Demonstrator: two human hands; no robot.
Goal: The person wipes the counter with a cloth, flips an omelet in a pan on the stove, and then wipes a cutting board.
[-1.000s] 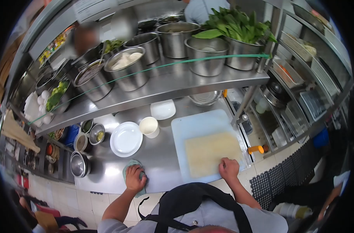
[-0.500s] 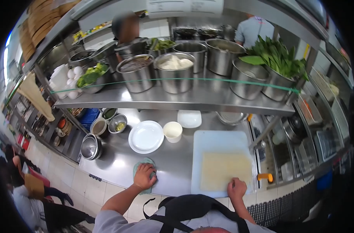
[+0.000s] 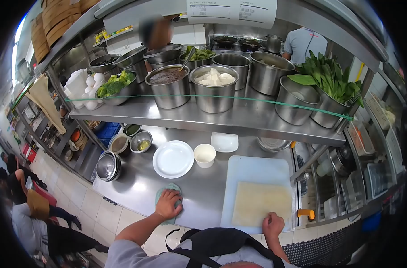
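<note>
My left hand (image 3: 168, 203) lies over a green cloth (image 3: 162, 193) on the steel counter (image 3: 192, 192), its fingers bent down onto the cloth. At the right, my right hand (image 3: 273, 224) is curled into a fist at the near edge of a pale blue cutting board (image 3: 240, 169). Its knuckles are by the lower right corner of a yellowish rectangular sheet (image 3: 261, 203) on the board; the inside of the fist is hidden. Beyond my left hand are a white plate (image 3: 173, 159), a cream tub (image 3: 205, 156) and a white square dish (image 3: 224, 142).
Stacked metal bowls (image 3: 108, 166) stand at the counter's left. A raised shelf (image 3: 203, 119) crosses ahead, holding metal pots, eggs (image 3: 94, 81), broccoli (image 3: 117, 84) and leafy greens (image 3: 330, 78). People are beyond the shelf and at the far left. An orange handle (image 3: 305, 214) is right of the board.
The camera view has shifted, so the shelf and counter items sit slightly lower and farther right in the picture. Both hands keep nearly the same places on the cloth and board.
</note>
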